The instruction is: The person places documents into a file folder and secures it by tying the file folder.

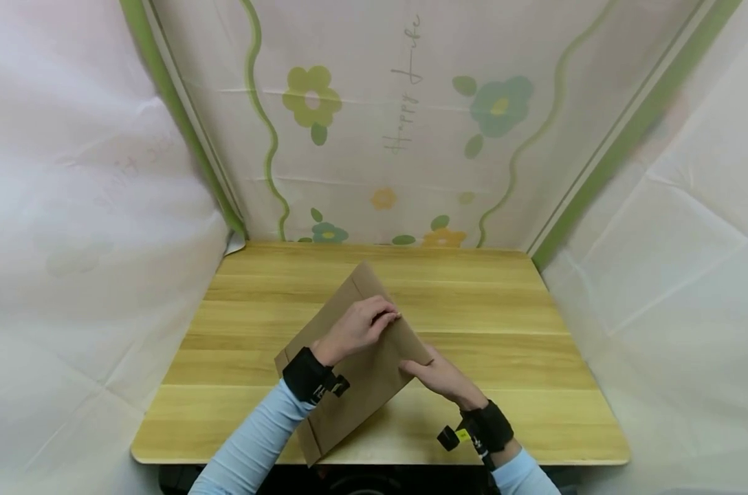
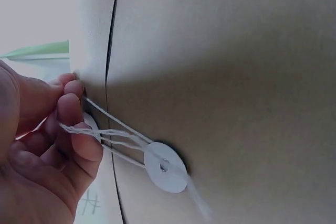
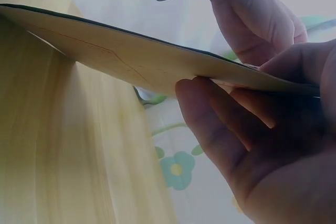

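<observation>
A brown kraft string-tie envelope [image 1: 361, 385] is held tilted over the table, its lower corner near the front edge. White string [image 2: 118, 119] loops round a white round button [image 2: 157, 174] in the left wrist view. A second white disc [image 2: 91, 121] across the flap line is mostly hidden behind fingers. My left hand [image 1: 358, 328] pinches the string beside that disc, close to the envelope's edge. My right hand [image 1: 443, 378] grips the right-hand corner, thumb on the upper face and fingers underneath, as the right wrist view shows.
Beneath the envelope lies a wood-grain table [image 1: 510, 330] with rounded front corners. A pale curtain [image 1: 374, 124] with printed flowers hangs behind it, and plain white sheets [image 1: 71, 275] hang at both sides. Each wrist wears a black strap with a small camera.
</observation>
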`<action>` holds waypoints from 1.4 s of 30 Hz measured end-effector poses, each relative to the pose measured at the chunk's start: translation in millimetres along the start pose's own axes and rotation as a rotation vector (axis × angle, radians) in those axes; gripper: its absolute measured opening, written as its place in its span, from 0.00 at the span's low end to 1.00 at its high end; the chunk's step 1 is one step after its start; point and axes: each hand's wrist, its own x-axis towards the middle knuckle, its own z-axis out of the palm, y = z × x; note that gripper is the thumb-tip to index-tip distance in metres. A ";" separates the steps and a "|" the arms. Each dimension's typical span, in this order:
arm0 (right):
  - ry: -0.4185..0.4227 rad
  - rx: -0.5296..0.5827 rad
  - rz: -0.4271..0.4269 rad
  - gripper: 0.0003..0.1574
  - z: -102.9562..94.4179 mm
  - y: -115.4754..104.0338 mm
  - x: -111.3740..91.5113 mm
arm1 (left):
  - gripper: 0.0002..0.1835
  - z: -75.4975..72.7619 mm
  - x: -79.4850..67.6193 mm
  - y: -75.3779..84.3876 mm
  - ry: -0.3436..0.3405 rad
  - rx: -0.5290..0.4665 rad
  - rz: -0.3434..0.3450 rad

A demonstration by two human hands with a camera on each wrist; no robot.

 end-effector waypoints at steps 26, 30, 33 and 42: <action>0.011 -0.012 -0.066 0.16 4.7 -0.6 -11.5 | 0.11 8.8 -3.1 -16.3 0.206 -0.039 -0.252; 0.024 -0.013 -0.101 0.18 6.9 0.6 -14.5 | 0.09 1.6 -3.9 -15.9 0.213 0.058 -0.292; 0.046 -0.006 -0.108 0.19 5.5 1.7 -18.2 | 0.08 0.8 -8.9 -19.8 0.189 0.048 -0.314; 0.150 0.035 -0.105 0.20 -6.4 -6.3 -29.9 | 0.12 11.4 -33.4 -38.0 0.319 0.163 0.019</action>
